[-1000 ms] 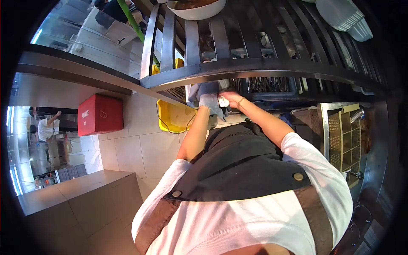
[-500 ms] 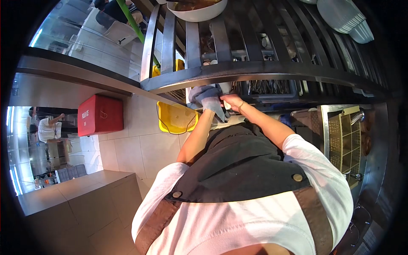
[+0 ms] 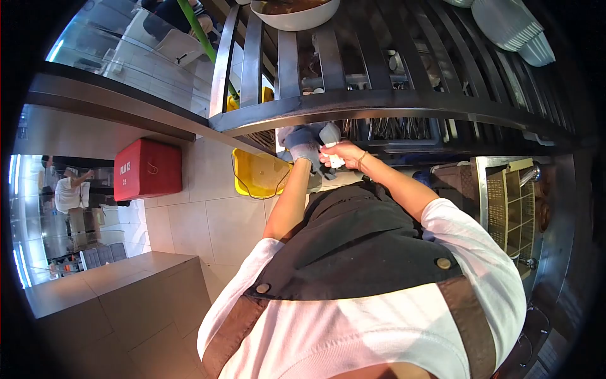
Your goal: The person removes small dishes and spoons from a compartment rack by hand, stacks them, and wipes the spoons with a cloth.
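Observation:
My right hand (image 3: 346, 153) is closed round the handle of a white soup spoon (image 3: 329, 133), its rounded bowl pointing away from me. Whether more than one spoon is in the grip, I cannot tell. A blue-grey cloth (image 3: 297, 136) covers most of my left hand (image 3: 303, 160), which grips it just left of the spoon. The fingers under the cloth are hidden. Beyond both hands, a blue tray (image 3: 404, 143) holds dark, thin utensils (image 3: 398, 128) below the slatted metal shelf.
Overhead runs the slatted shelf (image 3: 379, 101), bearing a white bowl of brown food (image 3: 297, 18) and stacked white containers (image 3: 508, 25). A yellow bin (image 3: 259, 177) and red box (image 3: 148, 170) stand left. A wire basket rack (image 3: 514, 208) is at right. Other people appear far left.
My right hand has shifted slightly and turned, bringing the spoon's bowl and handle into clearer view. The cloth and my left hand have moved a little left, apart from the spoon.

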Demonstrator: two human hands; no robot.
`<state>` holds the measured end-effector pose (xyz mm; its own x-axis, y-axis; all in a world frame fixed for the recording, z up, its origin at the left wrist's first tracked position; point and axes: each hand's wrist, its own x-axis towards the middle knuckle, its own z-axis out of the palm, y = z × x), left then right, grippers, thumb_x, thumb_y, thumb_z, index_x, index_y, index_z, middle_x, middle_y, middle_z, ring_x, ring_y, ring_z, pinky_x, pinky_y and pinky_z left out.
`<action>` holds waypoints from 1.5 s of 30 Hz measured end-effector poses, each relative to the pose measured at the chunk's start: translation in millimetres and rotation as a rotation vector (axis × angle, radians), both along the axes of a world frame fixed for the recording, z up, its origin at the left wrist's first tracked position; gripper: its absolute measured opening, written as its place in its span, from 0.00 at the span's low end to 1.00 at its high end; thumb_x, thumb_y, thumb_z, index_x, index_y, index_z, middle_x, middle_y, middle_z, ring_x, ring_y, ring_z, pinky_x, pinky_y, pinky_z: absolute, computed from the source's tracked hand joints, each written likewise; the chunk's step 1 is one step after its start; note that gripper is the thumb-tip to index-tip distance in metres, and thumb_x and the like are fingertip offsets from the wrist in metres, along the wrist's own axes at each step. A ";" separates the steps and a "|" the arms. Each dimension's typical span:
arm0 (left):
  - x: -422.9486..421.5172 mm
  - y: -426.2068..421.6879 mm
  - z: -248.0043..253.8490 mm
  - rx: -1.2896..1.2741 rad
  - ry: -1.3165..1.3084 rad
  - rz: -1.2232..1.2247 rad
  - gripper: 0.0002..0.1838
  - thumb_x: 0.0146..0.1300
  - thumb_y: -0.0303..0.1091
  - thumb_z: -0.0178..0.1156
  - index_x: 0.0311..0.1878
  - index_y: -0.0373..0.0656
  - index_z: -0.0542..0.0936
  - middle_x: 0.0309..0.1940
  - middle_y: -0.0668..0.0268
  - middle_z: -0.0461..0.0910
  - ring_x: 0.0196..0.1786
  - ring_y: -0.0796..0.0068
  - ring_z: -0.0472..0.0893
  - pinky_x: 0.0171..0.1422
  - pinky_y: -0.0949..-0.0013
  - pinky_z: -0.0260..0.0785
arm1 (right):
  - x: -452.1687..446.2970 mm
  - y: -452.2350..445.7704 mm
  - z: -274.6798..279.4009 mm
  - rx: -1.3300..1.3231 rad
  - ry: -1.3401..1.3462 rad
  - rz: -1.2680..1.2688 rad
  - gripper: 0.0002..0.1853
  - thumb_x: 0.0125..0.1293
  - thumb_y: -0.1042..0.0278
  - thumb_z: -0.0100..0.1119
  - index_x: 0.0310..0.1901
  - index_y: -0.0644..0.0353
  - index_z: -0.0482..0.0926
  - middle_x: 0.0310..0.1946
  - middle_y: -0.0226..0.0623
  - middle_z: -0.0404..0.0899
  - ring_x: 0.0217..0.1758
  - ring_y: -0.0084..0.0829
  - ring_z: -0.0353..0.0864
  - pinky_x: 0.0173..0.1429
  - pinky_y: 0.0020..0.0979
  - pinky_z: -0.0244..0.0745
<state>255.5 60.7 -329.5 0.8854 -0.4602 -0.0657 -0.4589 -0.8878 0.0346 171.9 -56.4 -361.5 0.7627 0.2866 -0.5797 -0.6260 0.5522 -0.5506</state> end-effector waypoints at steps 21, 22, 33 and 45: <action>20.3 -6.3 -94.7 -0.622 0.433 0.004 0.13 0.57 0.33 0.52 0.45 0.40 0.75 0.36 0.57 0.77 0.36 0.63 0.76 0.42 0.70 0.68 | -11.7 -15.8 19.2 0.682 0.114 -0.032 0.07 0.66 0.67 0.48 0.39 0.62 0.70 0.20 0.27 0.66 0.19 0.21 0.65 0.22 0.23 0.63; 3.5 0.1 -72.1 -0.502 0.296 -0.078 0.13 0.58 0.33 0.51 0.45 0.38 0.73 0.35 0.59 0.76 0.34 0.67 0.74 0.40 0.72 0.67 | -12.5 -13.1 16.9 0.670 0.116 -0.019 0.07 0.66 0.67 0.48 0.39 0.62 0.70 0.20 0.28 0.66 0.19 0.21 0.64 0.22 0.22 0.62; 1.1 9.6 -39.8 -0.094 0.036 -0.280 0.08 0.54 0.32 0.52 0.34 0.41 0.78 0.22 0.59 0.77 0.22 0.62 0.76 0.23 0.65 0.66 | -12.1 1.0 12.6 -0.177 0.042 -0.021 0.11 0.64 0.66 0.54 0.38 0.67 0.72 0.28 0.42 0.78 0.26 0.31 0.80 0.28 0.31 0.79; -19.9 -7.2 -73.3 -1.168 0.531 0.104 0.09 0.59 0.38 0.47 0.33 0.46 0.75 0.21 0.67 0.73 0.16 0.71 0.70 0.16 0.68 0.60 | -6.9 -4.1 11.5 -0.303 -0.126 -0.090 0.05 0.57 0.78 0.51 0.35 0.69 0.72 0.24 0.40 0.76 0.22 0.28 0.77 0.21 0.25 0.74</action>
<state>235.6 53.5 -402.8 0.9099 -0.4139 -0.0256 -0.0810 -0.2379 0.9679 165.0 -60.5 -350.0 0.8483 0.0436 -0.5277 -0.4985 0.4018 -0.7681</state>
